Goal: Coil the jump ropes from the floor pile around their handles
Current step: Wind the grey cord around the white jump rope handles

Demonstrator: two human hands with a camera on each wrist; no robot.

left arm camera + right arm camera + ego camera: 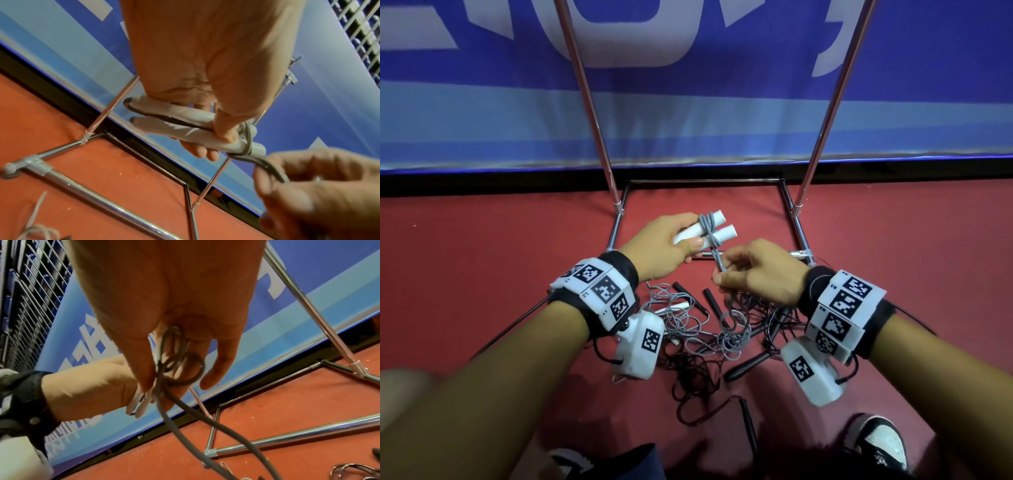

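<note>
My left hand [664, 245] grips two white jump-rope handles [717, 226] held side by side above the red floor. A few turns of grey rope [709, 228] cross both handles near their far ends. The same handles [185, 125] show in the left wrist view with the thumb pressed over them. My right hand [753, 274] sits just right and nearer, pinching the doubled grey rope [164, 381] that runs down toward the pile. A tangle of grey and black ropes [709, 329] with black handles [712, 303] lies on the floor under both wrists.
A chrome tube rack base [796, 222] stands on the red floor behind the hands, with two slanted poles [585, 96] rising up. A blue banner wall [688, 102] closes the back. One black-handled rope [748, 425] lies near my shoes [880, 445].
</note>
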